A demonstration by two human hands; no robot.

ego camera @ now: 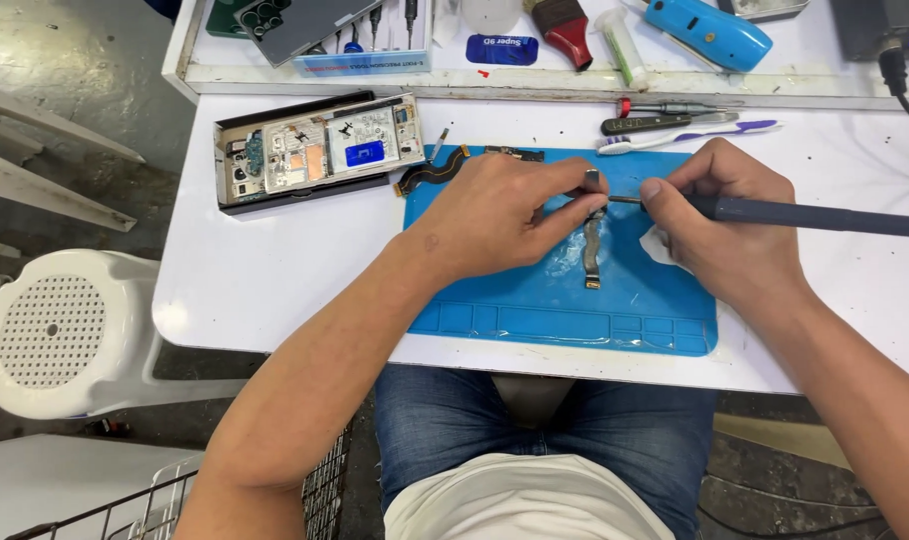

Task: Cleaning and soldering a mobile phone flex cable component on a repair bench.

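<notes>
Pinching flex cable [593, 245] top in our left hand [505, 215]; right hand [720, 225] grips iron [805, 215], tip touching cable's upper end, cable lengthwise toward us

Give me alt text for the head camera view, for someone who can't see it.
Seen from above, a left hand pins a flex cable on a blue work mat while the right hand touches a soldering iron to it. An opened phone lies on the white table.

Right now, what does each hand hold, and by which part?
The right hand grips a dark grey pen-shaped soldering tool near its tip end. The left hand pinches the top end of a thin grey flex cable on the blue mat.
</notes>
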